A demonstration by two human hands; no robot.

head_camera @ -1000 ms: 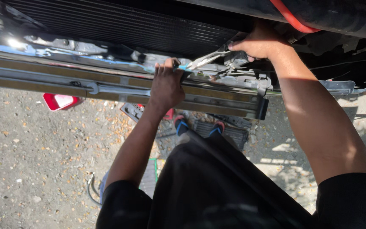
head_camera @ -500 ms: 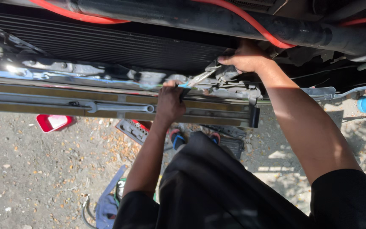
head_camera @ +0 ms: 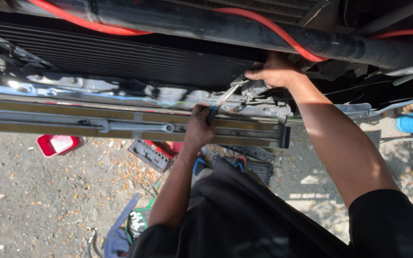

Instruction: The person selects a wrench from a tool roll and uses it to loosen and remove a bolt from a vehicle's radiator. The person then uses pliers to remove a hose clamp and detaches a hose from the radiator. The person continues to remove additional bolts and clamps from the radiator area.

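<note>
Left hand [head_camera: 198,131] clenched around dark-handled screwdriver [head_camera: 221,101], tip angled up toward connector [head_camera: 250,88] behind metal crossbar [head_camera: 120,125]; right hand [head_camera: 276,71] gripping that connector below black hose [head_camera: 244,29], beside radiator grille [head_camera: 120,56]; red tray [head_camera: 56,144] on gravel ground

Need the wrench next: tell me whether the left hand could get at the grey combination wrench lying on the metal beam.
Probably yes. The grey combination wrench lies uncovered on the metal beam, just beside the left hand, though that hand's grip is full with a blue-handled screwdriver.

Gravel ground [head_camera: 34,200] carries a red tray [head_camera: 56,144], socket case [head_camera: 150,155] and blue rag [head_camera: 118,231]
</note>
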